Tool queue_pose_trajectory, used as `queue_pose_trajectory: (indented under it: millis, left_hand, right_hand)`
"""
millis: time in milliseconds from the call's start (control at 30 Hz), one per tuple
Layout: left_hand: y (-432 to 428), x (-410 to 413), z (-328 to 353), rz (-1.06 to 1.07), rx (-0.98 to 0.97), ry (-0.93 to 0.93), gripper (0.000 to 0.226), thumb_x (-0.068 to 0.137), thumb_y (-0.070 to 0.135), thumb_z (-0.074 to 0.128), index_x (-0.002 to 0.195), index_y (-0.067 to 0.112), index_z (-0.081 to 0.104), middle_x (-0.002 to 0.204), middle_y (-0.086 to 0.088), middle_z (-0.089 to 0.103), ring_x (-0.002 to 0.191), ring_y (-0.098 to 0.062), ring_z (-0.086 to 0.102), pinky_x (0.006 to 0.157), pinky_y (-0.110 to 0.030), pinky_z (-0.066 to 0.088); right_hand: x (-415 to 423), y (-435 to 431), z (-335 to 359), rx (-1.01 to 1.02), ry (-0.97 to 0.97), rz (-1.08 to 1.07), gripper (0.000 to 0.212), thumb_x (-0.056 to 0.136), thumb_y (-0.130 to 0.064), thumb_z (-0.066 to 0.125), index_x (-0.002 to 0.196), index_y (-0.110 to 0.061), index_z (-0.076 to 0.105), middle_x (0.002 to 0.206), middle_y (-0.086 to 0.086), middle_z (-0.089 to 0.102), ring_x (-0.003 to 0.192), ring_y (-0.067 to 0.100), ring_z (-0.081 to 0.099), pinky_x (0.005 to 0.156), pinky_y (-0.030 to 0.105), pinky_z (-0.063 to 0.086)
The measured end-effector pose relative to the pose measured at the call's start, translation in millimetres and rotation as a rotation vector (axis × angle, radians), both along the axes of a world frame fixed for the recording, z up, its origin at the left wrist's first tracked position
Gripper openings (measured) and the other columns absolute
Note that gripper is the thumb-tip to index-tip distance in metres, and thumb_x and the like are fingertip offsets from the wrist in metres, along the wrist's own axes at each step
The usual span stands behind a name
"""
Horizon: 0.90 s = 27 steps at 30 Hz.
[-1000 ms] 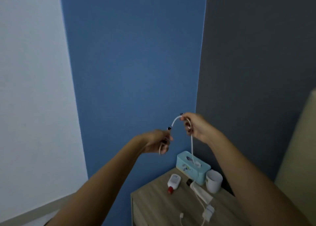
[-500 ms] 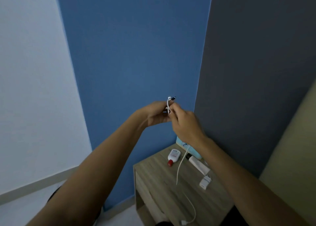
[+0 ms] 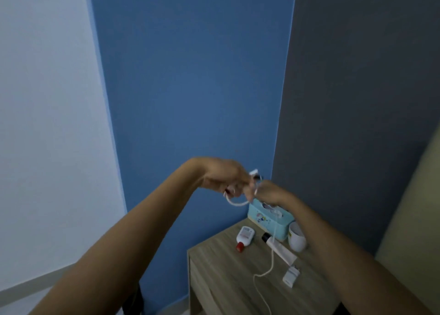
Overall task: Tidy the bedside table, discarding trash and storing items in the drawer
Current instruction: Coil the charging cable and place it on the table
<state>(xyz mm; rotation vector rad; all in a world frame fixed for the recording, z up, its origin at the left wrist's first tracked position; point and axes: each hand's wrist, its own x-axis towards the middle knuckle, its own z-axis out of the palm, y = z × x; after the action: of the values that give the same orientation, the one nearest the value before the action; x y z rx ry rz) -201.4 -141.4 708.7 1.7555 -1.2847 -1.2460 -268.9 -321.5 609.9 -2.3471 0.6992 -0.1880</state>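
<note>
Both my hands are raised above the wooden bedside table (image 3: 221, 274), holding a white charging cable (image 3: 272, 250). My left hand (image 3: 226, 177) grips a loop of the cable that hangs below its fingers, with the plug end sticking up. My right hand (image 3: 269, 193) pinches the cable close beside it. The rest of the cable hangs down to the tabletop and trails off its front edge. A white charger plug (image 3: 291, 275) lies on the table to the right.
On the table lie a white bottle with a red cap (image 3: 244, 238), a white tube with a black cap (image 3: 279, 248), a white cup (image 3: 297, 239) and a light blue tissue box (image 3: 269, 217) in the back corner. Blue and grey walls meet behind it.
The hands have dropped lower and a fresh loop of cable now hangs under my left hand. Less cable lies on the table. The camera has shifted.
</note>
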Motion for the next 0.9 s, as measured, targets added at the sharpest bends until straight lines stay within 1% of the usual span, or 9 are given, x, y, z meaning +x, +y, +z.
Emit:
queue_pose_trajectory:
  millis: [100, 167, 233, 333, 467, 600, 733, 833, 900]
  left_hand:
    - [-4, 2, -35, 0.041, 0.134, -0.156, 0.029, 0.102, 0.014, 0.037, 0.091, 0.007, 0.063, 0.110, -0.015, 0.072, 0.052, -0.005, 0.055, 0.049, -0.015, 0.040]
    - [-5, 12, -48, 0.226, 0.043, -0.084, 0.024, 0.098, 0.008, 0.047, 0.101, -0.005, 0.066, 0.105, -0.021, 0.072, 0.055, -0.008, 0.062, 0.046, -0.016, 0.040]
    - [-8, 21, -55, 0.443, -0.144, 0.137, 0.022, 0.094, 0.002, 0.051, 0.105, -0.013, 0.062, 0.093, -0.023, 0.069, 0.060, -0.014, 0.064, 0.049, -0.020, 0.039]
    - [-10, 26, -48, 0.662, -0.461, 0.608, 0.029, 0.098, 0.009, 0.033, 0.094, -0.005, 0.058, 0.087, -0.017, 0.066, 0.065, -0.018, 0.069, 0.057, -0.024, 0.038]
    - [-13, 33, -16, 0.622, -0.693, 1.000, 0.046, 0.102, 0.030, 0.024, 0.091, 0.000, 0.057, 0.078, -0.012, 0.072, 0.072, -0.021, 0.068, 0.071, -0.028, 0.048]
    - [-12, 34, 16, 0.702, -0.786, 0.968, 0.034, 0.104, 0.016, 0.030, 0.083, 0.011, 0.055, 0.051, 0.005, 0.064, 0.049, -0.010, 0.067, 0.053, -0.017, 0.049]
    - [5, 36, 41, 0.581, -0.831, 0.991, 0.034, 0.103, 0.014, 0.031, 0.073, 0.017, 0.046, 0.048, 0.008, 0.050, 0.033, -0.005, 0.045, 0.039, -0.015, 0.037]
    - [20, 30, 46, 0.401, -0.692, 0.852, 0.032, 0.101, 0.020, 0.034, 0.071, 0.018, 0.044, 0.054, 0.008, 0.043, 0.031, -0.005, 0.032, 0.040, -0.016, 0.023]
    - [27, 25, 36, 0.251, -0.497, 0.672, 0.025, 0.098, 0.017, 0.037, 0.075, 0.016, 0.047, 0.055, 0.005, 0.051, 0.033, -0.005, 0.038, 0.039, -0.015, 0.021]
  right_hand:
    - [4, -2, 43, -0.086, 0.148, 0.050, 0.037, 0.078, -0.035, 0.073, 0.056, -0.016, 0.049, 0.053, 0.003, 0.042, 0.049, 0.018, 0.033, 0.051, 0.028, 0.027]
    - [4, 7, 71, -0.075, 0.211, 0.069, 0.038, 0.078, -0.032, 0.073, 0.057, -0.016, 0.047, 0.052, 0.003, 0.042, 0.044, 0.017, 0.032, 0.049, 0.026, 0.028]
    - [2, 17, 93, 0.065, 0.149, 0.077, 0.032, 0.081, -0.030, 0.069, 0.061, -0.016, 0.048, 0.052, 0.001, 0.040, 0.043, 0.015, 0.033, 0.047, 0.025, 0.030]
    - [-5, 42, 107, 0.232, -0.116, 0.112, 0.018, 0.086, -0.028, 0.060, 0.073, -0.015, 0.059, 0.052, -0.002, 0.043, 0.043, 0.012, 0.040, 0.046, 0.022, 0.040]
    - [-7, 80, 83, 0.226, -0.287, 0.288, 0.006, 0.089, -0.022, 0.057, 0.084, -0.018, 0.059, 0.054, -0.004, 0.054, 0.045, 0.008, 0.051, 0.049, 0.022, 0.050]
    - [2, 91, 48, 0.332, -0.323, 0.305, 0.038, 0.091, -0.047, 0.046, 0.066, -0.020, 0.057, 0.047, -0.005, 0.049, 0.042, 0.008, 0.045, 0.052, 0.024, 0.043]
    - [11, 78, 18, 0.069, -0.218, 0.240, 0.060, 0.080, -0.074, 0.040, 0.047, -0.023, 0.035, 0.044, -0.007, 0.033, 0.039, 0.008, 0.032, 0.052, 0.027, 0.029]
    - [17, 69, 12, 0.019, -0.160, 0.230, 0.062, 0.082, -0.075, 0.037, 0.049, -0.023, 0.028, 0.046, -0.006, 0.026, 0.040, 0.010, 0.026, 0.052, 0.028, 0.026]
    - [22, 62, 20, -0.012, -0.119, 0.208, 0.056, 0.090, -0.065, 0.040, 0.055, -0.021, 0.037, 0.053, 0.001, 0.036, 0.048, 0.015, 0.035, 0.057, 0.029, 0.032]
